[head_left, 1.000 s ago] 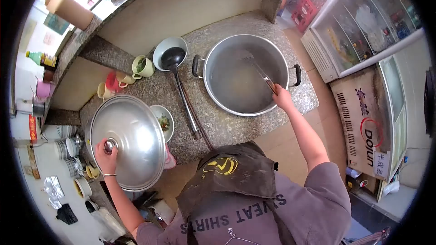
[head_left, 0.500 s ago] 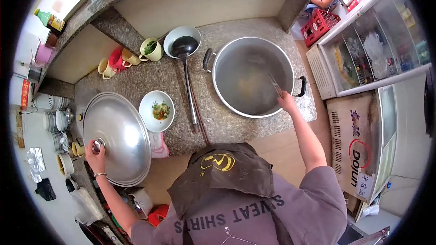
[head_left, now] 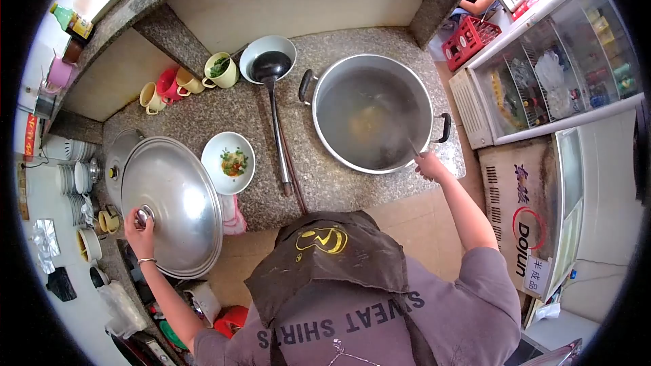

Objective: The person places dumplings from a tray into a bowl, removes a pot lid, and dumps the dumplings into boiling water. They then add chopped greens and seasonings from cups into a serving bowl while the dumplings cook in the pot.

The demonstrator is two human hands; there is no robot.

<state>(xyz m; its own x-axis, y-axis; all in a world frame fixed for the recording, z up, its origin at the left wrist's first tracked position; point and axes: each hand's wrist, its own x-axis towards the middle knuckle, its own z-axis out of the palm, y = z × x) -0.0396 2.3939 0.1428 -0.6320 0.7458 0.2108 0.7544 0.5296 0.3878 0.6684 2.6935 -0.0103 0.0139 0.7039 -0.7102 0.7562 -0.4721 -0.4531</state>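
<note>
My left hand (head_left: 140, 230) grips the knob of a large round metal lid (head_left: 178, 196), which is tilted at the counter's left side. My right hand (head_left: 430, 165) is closed on the end of a thin utensil (head_left: 413, 145) at the near right rim of a big pot (head_left: 367, 156). Cloudy liquid with a pale yellowish patch fills part of the pot. A white bowl (head_left: 215, 142) with chopped greens and red bits stands just right of the lid. The far part of the utensil is hard to make out in the liquid.
A black ladle (head_left: 278, 122) rests in a white bowl (head_left: 290, 46), beside long brown sticks (head_left: 293, 169). Cups, one holding greens (head_left: 229, 77), line the back wall. A second lid (head_left: 116, 156) lies far left. A person (head_left: 480, 0) is beyond a red crate (head_left: 468, 41).
My left hand has carried the lid leftward off the bowl, which now shows fully. My right hand has moved down toward the near rim with the utensil. The camera view has shifted.
</note>
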